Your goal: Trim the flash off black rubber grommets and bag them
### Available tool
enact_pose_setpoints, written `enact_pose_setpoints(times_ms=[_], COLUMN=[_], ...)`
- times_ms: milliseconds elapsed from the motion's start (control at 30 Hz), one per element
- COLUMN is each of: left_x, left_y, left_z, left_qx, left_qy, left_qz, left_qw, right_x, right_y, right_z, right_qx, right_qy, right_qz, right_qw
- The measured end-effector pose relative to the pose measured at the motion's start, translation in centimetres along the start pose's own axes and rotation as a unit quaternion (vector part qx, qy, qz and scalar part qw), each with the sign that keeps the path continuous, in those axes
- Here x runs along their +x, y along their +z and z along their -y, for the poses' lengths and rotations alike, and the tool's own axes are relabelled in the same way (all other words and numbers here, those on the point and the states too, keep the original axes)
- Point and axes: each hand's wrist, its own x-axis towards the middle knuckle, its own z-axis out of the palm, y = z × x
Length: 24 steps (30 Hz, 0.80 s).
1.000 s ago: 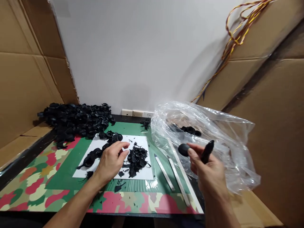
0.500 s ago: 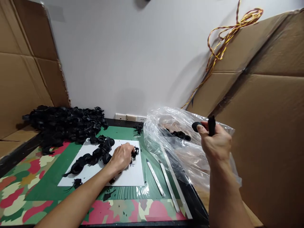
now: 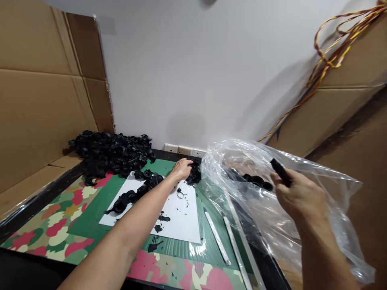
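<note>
My left hand (image 3: 182, 168) reaches across a white sheet (image 3: 178, 219) to the far edge of the green mat (image 3: 90, 211), its fingers curled against a small heap of black scraps (image 3: 194, 174). My right hand (image 3: 298, 197) is raised over the mouth of a clear plastic bag (image 3: 317, 209) and grips a black tool handle (image 3: 281, 172). Several black rubber rings (image 3: 256, 181) lie inside the bag. A chain of black rubber parts (image 3: 133, 195) lies on the sheet's left side.
A big pile of black rubber parts (image 3: 111, 153) fills the back left corner. Two white strips (image 3: 216, 235) lie beside the sheet. Cardboard walls (image 3: 39, 100) stand left and right; red-yellow wires (image 3: 338, 36) hang at right. A socket strip (image 3: 184, 150) runs along the wall.
My left hand swept the scraps off the sheet to the mat's far edge. My right hand lowered over the bag, and the round black part it held no longer shows.
</note>
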Motion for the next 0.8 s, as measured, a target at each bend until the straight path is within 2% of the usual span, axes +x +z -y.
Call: enact_pose_setpoints(times_ms=[67, 167, 300, 400, 467, 533, 667, 800], left_x=[-0.9, -2.7, -5.7, -8.5, -10.3, -12.1, -14.4, -15.1], left_y=[-0.7, -2.9, -6.7, -8.5, -8.9, -8.6, -7.4, -6.9], left_z=[-0.1, 0.0, 1.5, 3.1, 4.2, 5.1, 6.8, 8.3], left_qx=[-0.018, -0.039, -0.033, 0.0, 0.032, 0.066, 0.134, 0.17], left_qy=[-0.02, -0.031, -0.041, -0.056, -0.071, -0.082, -0.07, -0.056], left_qz=[-0.03, -0.072, -0.132, -0.164, -0.17, -0.165, -0.141, -0.122], left_qw=[0.999, 0.996, 0.99, 0.985, 0.982, 0.981, 0.978, 0.976], right_x=[-1.3, -3.0, -5.1, -7.2, -8.6, -10.0, -11.7, -11.2], right_y=[-0.8, -0.5, 2.4, 5.1, 6.8, 8.4, 11.2, 12.7], right_z=[1.8, 4.7, 8.5, 11.6, 13.7, 15.5, 18.4, 19.7], right_qx=[0.006, 0.104, 0.233, 0.24, 0.211, 0.178, 0.142, 0.134], right_qy=[0.014, -0.018, -0.069, -0.091, -0.114, -0.141, -0.132, -0.113], right_qz=[0.006, 0.066, 0.198, 0.326, 0.39, 0.427, 0.42, 0.402], right_qw=[1.0, 0.992, 0.95, 0.91, 0.889, 0.875, 0.887, 0.899])
